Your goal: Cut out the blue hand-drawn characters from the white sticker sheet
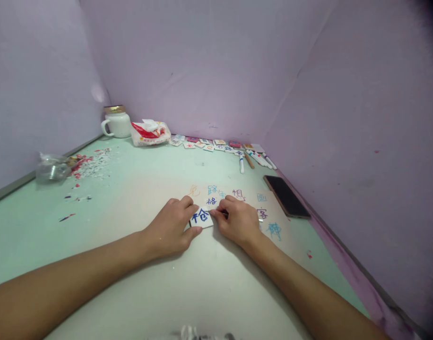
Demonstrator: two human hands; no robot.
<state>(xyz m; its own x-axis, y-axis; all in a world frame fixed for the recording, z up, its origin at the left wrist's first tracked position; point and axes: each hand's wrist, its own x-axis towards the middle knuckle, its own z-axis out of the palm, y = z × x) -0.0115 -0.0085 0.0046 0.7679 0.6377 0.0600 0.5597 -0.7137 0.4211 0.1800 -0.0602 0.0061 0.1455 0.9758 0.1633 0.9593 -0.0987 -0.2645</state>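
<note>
A small white tile (201,217) with a blue written character lies flat on the pale green table (138,189). My left hand (172,226) is closed on its left edge, thumb below and fingers above. My right hand (238,219) rests against the tile's right edge, fingers pinched on a thin metal tool (259,220) whose tip meets the tile. Coloured characters (238,193) are written on the table surface just beyond and to the right of my hands.
A black phone (286,196) lies to the right near the wall. Along the far edge sit a row of tiles (216,144), marker pens (259,159), a plastic packet (151,133) and a white mug (116,123). Red and white scraps (90,163) and a clear bag (53,169) lie far left.
</note>
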